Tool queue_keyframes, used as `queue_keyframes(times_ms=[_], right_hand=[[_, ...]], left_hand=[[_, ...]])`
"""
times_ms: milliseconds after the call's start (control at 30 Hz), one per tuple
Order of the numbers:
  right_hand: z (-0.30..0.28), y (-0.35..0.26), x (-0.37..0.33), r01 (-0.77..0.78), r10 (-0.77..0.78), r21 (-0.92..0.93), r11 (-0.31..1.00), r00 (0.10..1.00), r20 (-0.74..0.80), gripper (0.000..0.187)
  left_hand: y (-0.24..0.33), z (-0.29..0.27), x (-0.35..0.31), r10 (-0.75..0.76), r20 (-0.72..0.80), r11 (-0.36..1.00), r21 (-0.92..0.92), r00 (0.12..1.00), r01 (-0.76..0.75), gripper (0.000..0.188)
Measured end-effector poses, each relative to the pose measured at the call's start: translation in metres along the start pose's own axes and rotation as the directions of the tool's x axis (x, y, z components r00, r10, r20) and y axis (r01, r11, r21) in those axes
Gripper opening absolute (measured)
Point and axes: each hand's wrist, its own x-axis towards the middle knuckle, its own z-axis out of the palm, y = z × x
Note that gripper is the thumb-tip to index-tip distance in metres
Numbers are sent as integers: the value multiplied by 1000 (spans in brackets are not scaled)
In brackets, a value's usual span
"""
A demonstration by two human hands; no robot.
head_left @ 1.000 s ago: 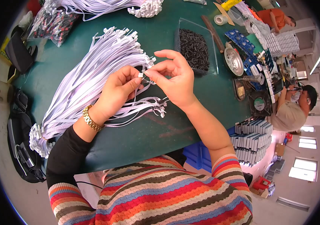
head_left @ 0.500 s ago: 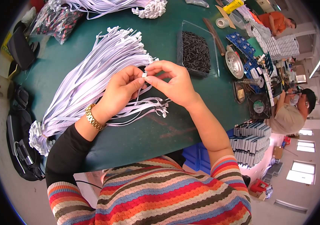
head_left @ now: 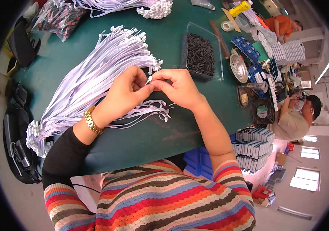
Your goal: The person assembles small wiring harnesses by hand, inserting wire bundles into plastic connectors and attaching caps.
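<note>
Above the middle of the table, my left hand (head_left: 127, 90) and my right hand (head_left: 178, 88) meet fingertip to fingertip. Between them a small white connector (head_left: 149, 78) on a cable end is pinched by both hands; my fingers hide most of it. Under and beyond my left hand lies a large fanned bundle of flat white cables (head_left: 89, 79), with white connectors at both ends. A smaller group of cable ends (head_left: 158, 109), some with dark pieces near the connectors, rests just below my hands. Right of them stands a clear plastic box (head_left: 222, 73) of short black tubes (head_left: 200, 54).
More white cables (head_left: 112, 5) and a bag of red and black parts (head_left: 58, 19) lie at the back left. Along the right stand a metal dish (head_left: 238, 68), blue circuit boards (head_left: 245, 48), a soldering-iron stand (head_left: 245, 94) and a fan (head_left: 262, 111). Two people sit farther right.
My right fingers have curled in and drawn closer to my left fingertips around the connector. The whole view has shifted slightly; the cables and box stay where they were.
</note>
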Motion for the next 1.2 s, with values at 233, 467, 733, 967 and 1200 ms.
queue_keyframes(times_ms=[233, 467, 733, 967, 1200], right_hand=[[0, 5, 0, 22, -23, -29, 999, 1000, -21, 9], [-1, 6, 1, -242, 223, 225, 944, 969, 106, 12], [3, 7, 1, -118, 105, 170, 978, 991, 82, 9], [-12, 4, -1, -43, 41, 15, 999, 994, 100, 9], [-12, 13, 0, 280, -286, -341, 897, 958, 35, 12]], left_hand=[[21, 1, -6, -10, -16, 951, 310, 1000, 14, 56], [0, 3, -6, 53, -40, 977, 209, 998, -43, 94], [-6, 6, -4, 179, -68, 964, 213, 982, -161, 99], [-3, 6, -4, 147, -17, 975, 169, 989, -142, 71], [-1, 4, -2, -65, -21, 995, 74, 998, 66, 23]])
